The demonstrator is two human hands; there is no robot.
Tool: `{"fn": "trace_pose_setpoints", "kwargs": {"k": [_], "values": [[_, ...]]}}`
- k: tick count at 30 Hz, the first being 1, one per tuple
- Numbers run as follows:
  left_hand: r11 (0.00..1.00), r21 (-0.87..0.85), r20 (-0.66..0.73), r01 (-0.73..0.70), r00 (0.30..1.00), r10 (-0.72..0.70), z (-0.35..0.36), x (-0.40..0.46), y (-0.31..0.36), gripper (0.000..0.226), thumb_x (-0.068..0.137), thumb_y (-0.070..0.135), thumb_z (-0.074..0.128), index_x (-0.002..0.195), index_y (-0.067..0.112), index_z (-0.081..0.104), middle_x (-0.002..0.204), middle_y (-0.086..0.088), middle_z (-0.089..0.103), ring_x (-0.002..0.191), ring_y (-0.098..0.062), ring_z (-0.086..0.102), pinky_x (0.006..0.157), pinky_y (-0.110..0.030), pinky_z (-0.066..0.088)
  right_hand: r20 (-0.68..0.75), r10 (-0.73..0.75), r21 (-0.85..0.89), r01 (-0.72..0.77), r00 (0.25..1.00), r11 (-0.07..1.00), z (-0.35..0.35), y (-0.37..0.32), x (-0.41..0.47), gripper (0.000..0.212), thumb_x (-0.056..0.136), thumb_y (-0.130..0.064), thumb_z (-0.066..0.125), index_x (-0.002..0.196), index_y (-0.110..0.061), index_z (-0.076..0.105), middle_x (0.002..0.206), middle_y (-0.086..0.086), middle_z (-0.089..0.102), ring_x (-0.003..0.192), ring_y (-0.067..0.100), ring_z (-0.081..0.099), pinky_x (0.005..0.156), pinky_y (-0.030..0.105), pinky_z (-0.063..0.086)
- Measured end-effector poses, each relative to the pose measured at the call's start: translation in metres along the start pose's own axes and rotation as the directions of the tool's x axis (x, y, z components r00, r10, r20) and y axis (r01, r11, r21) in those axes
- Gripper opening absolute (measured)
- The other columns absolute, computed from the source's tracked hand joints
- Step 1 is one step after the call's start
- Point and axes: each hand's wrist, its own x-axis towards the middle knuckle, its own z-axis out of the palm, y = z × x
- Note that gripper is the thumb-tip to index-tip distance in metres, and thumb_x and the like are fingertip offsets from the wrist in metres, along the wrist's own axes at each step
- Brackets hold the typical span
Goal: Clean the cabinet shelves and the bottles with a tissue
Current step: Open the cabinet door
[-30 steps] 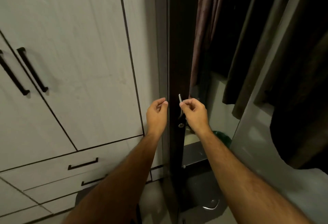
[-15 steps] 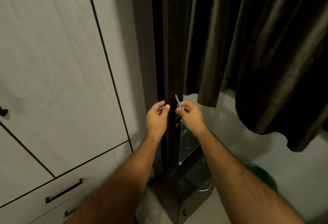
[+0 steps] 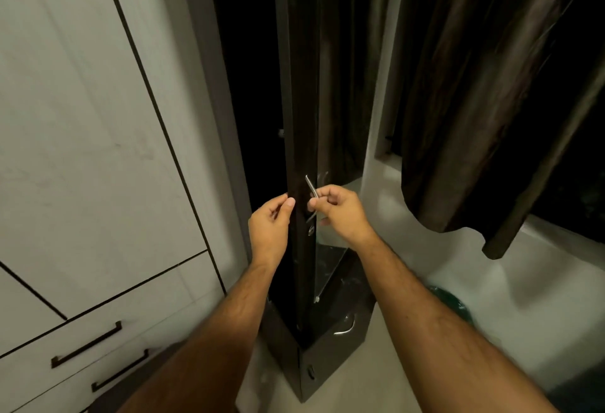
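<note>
A tall dark cabinet door stands edge-on in front of me, swung partly out. My right hand is closed around its slim metal handle. My left hand grips the door's left edge, thumb on the front. Behind the door the cabinet interior is black; no shelves, bottles or tissue can be made out. A keyhole sits just below the handle.
A white wardrobe with black-handled drawers fills the left. Dark curtains hang at the right over a pale ledge. A green object lies on the floor. The dark cabinet's lower door has a curved handle.
The view has swung right and closer to the dark cabinet. The door has come further out, widening the dark gap on its left. Both hands keep their hold.
</note>
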Motion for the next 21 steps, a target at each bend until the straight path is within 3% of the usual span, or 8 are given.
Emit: {"fn": "trace_pose_setpoints", "kwargs": {"k": [10, 16, 21], "values": [[0.999, -0.030, 0.007, 0.027, 1.000, -0.026, 0.055, -0.059, 0.018, 0.031, 0.090, 0.018, 0.065, 0.121, 0.016, 0.064, 0.108, 0.010, 0.068, 0.103, -0.009, 0.066, 0.090, -0.038, 0.056, 0.180, -0.035, 0.097, 0.017, 0.983, 0.995, -0.085, 0.014, -0.023, 0.009, 0.090, -0.013, 0.066, 0.094, -0.020, 0.070, 0.086, 0.001, 0.074, 0.086, 0.012, 0.070, 0.066, 0.028, 0.052], [1.000, -0.029, 0.087, 0.007, 0.996, -0.004, 0.094, -0.086, 0.034, 0.027, 0.088, 0.015, 0.067, 0.116, 0.018, 0.067, 0.107, 0.003, 0.071, 0.099, -0.011, 0.069, 0.080, -0.030, 0.057, 0.153, -0.046, 0.174, 0.019, 0.987, 0.985, -0.136, 0.027, -0.036, 0.010, 0.089, -0.009, 0.066, 0.098, -0.008, 0.071, 0.087, 0.010, 0.074, 0.083, 0.019, 0.068, 0.065, 0.032, 0.053], [0.999, 0.026, 0.221, -0.026, 0.975, 0.020, 0.123, -0.099, 0.048, 0.032, 0.087, 0.012, 0.067, 0.118, 0.017, 0.066, 0.110, 0.006, 0.070, 0.101, -0.005, 0.067, 0.087, -0.033, 0.057, 0.129, -0.045, 0.218, 0.016, 0.991, 0.976, -0.178, 0.034, -0.044, 0.010, 0.091, -0.006, 0.063, 0.095, -0.011, 0.070, 0.088, 0.010, 0.074, 0.081, 0.019, 0.069, 0.062, 0.028, 0.053]]}}
